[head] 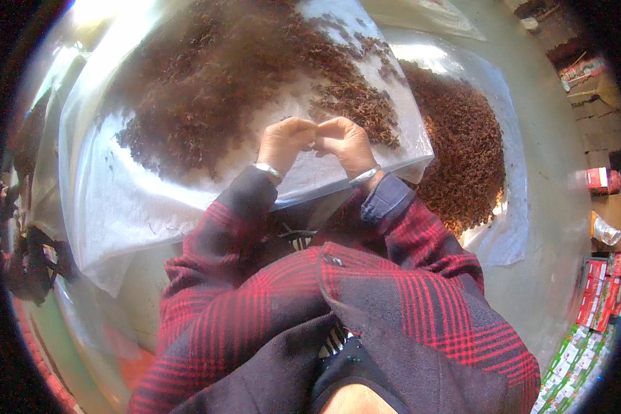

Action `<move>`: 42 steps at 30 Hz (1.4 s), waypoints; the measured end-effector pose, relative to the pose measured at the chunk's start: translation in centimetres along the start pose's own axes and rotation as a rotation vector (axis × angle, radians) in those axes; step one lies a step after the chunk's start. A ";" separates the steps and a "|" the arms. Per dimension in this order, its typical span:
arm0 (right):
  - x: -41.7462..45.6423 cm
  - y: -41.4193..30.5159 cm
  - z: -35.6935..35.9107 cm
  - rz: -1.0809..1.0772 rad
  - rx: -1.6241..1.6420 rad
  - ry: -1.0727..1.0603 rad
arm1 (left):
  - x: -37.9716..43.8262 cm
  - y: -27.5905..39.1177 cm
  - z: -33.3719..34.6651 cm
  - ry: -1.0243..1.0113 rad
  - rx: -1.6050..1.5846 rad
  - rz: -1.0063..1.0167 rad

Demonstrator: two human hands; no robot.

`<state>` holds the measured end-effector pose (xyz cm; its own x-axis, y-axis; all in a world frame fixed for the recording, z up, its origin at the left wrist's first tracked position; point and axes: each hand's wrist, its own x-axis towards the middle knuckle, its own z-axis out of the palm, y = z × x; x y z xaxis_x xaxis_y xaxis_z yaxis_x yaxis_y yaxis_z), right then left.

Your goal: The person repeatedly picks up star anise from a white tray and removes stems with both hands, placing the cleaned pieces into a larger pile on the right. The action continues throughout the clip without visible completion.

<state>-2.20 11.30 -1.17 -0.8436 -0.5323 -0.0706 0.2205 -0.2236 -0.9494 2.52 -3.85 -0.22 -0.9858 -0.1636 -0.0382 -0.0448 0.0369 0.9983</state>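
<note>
My left hand and my right hand meet at the fingertips above a translucent white plastic sheet. The thumbs and forefingers of both hands are pinched together; whether a small piece is between them cannot be made out. Under and beyond the hands, a heap of dried reddish-brown star-shaped pods, seemingly star anise, spreads over the sheet. A smaller scatter of the same pods lies just past my right hand. Each wrist wears a silver bangle.
To the right, a second, denser pile of brown pods rests on another plastic sheet on the smooth floor. Along the far right stand a red-lidded jar, a plastic cup, red packages and green-and-white packages.
</note>
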 end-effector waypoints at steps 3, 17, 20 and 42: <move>-1.3 -0.1 -0.1 0.008 0.012 -0.030 | -1.2 -0.8 0.4 0.044 -0.306 -0.150; 1.4 1.5 -4.2 -0.144 -0.586 0.287 | 7.6 0.7 -0.8 -0.310 1.283 0.408; 1.3 1.5 -3.3 -0.095 -0.517 0.221 | 8.5 0.7 0.1 -0.408 1.377 0.281; 0.7 0.7 0.1 0.209 0.013 0.093 | -0.4 -0.9 0.6 -0.033 1.094 0.524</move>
<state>-2.57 10.69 -1.89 -0.8203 -0.4904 -0.2943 0.4013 -0.1267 -0.9072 2.88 -3.19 -1.11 -0.9285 0.1453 0.3417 0.2631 0.9068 0.3294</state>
